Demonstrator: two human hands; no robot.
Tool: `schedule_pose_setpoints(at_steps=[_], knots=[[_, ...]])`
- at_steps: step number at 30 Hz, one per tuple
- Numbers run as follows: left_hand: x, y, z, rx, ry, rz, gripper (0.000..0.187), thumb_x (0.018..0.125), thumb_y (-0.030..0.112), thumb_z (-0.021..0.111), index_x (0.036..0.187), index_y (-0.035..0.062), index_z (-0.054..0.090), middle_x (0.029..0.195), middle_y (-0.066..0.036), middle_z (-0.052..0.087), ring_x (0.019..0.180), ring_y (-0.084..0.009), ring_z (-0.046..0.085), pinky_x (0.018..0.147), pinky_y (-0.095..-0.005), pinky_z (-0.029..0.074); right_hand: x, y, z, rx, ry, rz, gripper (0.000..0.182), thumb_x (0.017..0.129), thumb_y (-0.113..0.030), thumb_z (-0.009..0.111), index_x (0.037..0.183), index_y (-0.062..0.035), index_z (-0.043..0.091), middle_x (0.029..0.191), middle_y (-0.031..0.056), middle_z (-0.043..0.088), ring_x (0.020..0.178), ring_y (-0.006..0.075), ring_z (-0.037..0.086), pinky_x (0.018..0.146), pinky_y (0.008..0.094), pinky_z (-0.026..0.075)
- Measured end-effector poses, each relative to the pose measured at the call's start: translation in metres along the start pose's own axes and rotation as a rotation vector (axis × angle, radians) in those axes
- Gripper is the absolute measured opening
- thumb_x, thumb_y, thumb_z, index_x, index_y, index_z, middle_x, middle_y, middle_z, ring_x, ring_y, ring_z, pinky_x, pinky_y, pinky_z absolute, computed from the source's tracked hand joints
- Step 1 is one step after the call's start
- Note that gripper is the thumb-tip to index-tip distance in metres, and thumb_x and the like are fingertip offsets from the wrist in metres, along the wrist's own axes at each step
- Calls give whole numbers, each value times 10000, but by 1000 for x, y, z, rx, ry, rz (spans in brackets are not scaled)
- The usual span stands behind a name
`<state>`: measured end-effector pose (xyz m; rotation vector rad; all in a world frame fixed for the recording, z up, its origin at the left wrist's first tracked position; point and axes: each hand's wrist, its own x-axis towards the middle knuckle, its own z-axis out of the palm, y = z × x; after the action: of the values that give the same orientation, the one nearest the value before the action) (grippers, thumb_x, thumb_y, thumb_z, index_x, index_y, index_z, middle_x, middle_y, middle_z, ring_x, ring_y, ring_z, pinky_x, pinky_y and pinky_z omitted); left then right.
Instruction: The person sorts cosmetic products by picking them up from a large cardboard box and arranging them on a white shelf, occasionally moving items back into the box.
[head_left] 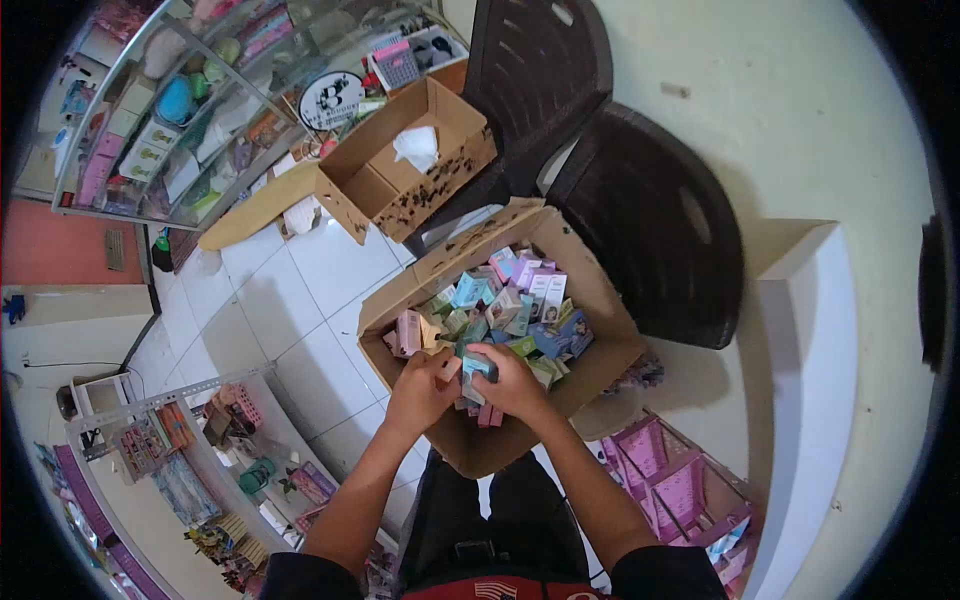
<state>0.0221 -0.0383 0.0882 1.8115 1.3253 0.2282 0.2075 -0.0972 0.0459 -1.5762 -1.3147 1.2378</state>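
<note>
An open cardboard box (pixel 600 290) rests on my lap, filled with several small pastel product packets (pixel 520 295) in pink, teal and blue. Both hands are inside its near end. My left hand (pixel 420 390) is closed around a small pink packet (pixel 447 368). My right hand (pixel 510 385) grips a teal packet (pixel 478 366), and more pink packets (pixel 488 415) show beneath its fingers. The two hands touch each other over the heap.
A second cardboard box (pixel 465 150) with a white wad inside sits beyond. Two dark plastic chairs (pixel 650 220) stand behind the boxes. A glass display case (pixel 190 110) is at upper left, a white wall block (pixel 820 350) at right, pink racks (pixel 680 490) and stocked shelves (pixel 180 460) below.
</note>
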Motion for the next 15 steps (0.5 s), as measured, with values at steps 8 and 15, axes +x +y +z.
schedule_pose_setpoints(at_steps=[8,15], knots=[[4,-36,18,134,-97,-43,503,775,227,806,1195,52,593,1065,-214,632,945,-440,668,790,-504,563,-8,11,41,-315,-50,172,542,839,-108,701,1356,-76,541,1147,174,552,1028,394,629,850,458,542],[8,-16,12,181,-219,-164,589,783,287,807,1271,81,550,1233,-220,618,998,-427,669,824,-521,558,-9,17,53,-363,-121,213,707,818,-54,707,1475,-113,452,1175,200,530,1117,394,592,910,453,528]])
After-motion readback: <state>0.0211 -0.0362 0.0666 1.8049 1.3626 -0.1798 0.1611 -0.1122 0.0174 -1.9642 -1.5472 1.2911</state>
